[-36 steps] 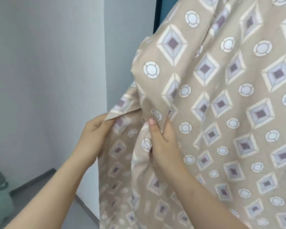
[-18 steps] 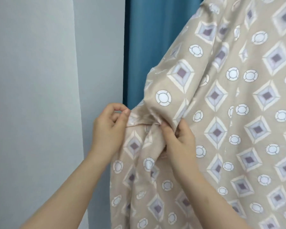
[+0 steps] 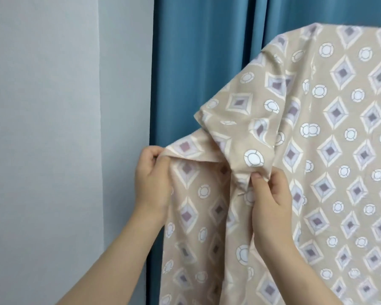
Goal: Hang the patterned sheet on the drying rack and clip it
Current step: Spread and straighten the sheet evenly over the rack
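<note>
- Far left is plain grey wall [image 3: 42,128], then a blue curtain [image 3: 196,73] hanging behind everything.
- Left hand [image 3: 153,179]: fingers curled, pinching the side hem at its outermost corner. My guess is it's there to draw that edge out flat.
- Patterned sheet [image 3: 330,133]: draped over something at the upper right and hanging down. Presumably that's the rack, but it's hidden under the cloth. The stretch between the hands is bunched and folded over itself.
- Right hand [image 3: 271,194]: thumb and fingers nipped on that bunched fold, probably to tease it loose.
- Edges/room: the hem is the sheet's free left edge, with only curtain and wall beyond it, so spreading leftward looks easy. No clips in view.
</note>
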